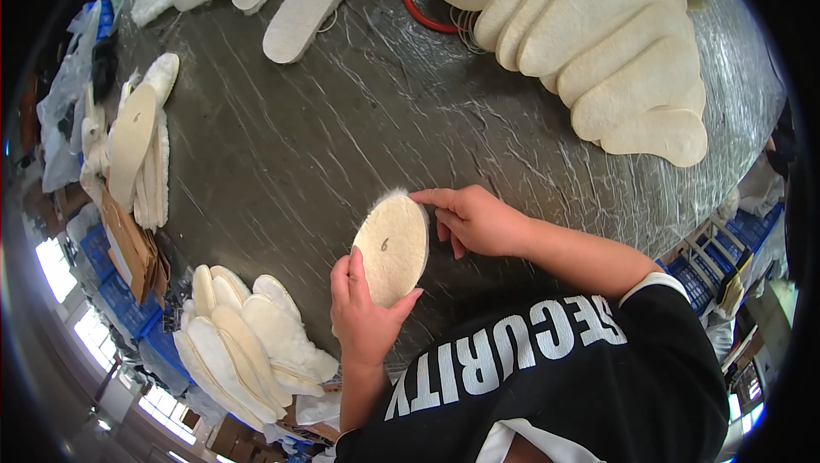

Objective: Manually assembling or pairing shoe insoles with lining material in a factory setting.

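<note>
A cream insole (393, 245) with white fluff along its upper edge and a dark mark on its face is gripped near its lower end by my left hand (366, 313). The thumb lies at its right side and the fingers at its left. My right hand (478, 222) reaches in from the right, holding nothing. Its index finger is stretched to the insole's fluffy top edge, and the other fingers are apart and partly bent. The insole's underside is hidden.
Fleecy insoles are piled at the lower left (239, 335), with another stack (141, 143) at the left edge. A fanned row of large cream insoles (598, 44) lies far right. Red-handled scissors (418, 6) and more insoles (309, 10) lie at the back.
</note>
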The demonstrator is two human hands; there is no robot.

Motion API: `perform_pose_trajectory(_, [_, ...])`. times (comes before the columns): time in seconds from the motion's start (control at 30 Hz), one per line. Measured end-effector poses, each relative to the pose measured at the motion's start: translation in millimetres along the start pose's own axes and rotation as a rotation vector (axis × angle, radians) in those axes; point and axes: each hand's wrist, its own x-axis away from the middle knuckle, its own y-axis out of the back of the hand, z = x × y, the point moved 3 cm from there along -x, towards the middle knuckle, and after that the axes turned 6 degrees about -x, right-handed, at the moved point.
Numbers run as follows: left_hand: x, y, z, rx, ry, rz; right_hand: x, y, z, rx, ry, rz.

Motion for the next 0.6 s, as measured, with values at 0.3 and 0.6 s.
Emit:
perform_pose_trajectory(0.3, [-2.1,-2.7,-1.5,-0.025,-0.012,0.012,-0.5,0.0,-0.3,-0.009,-0.003,0.001])
perform_pose_trajectory(0.6, [-3.0,-9.0,-0.9,-0.106,-0.031,0.031,-1.4,0.7,-0.6,-0.003,-0.001,0.009])
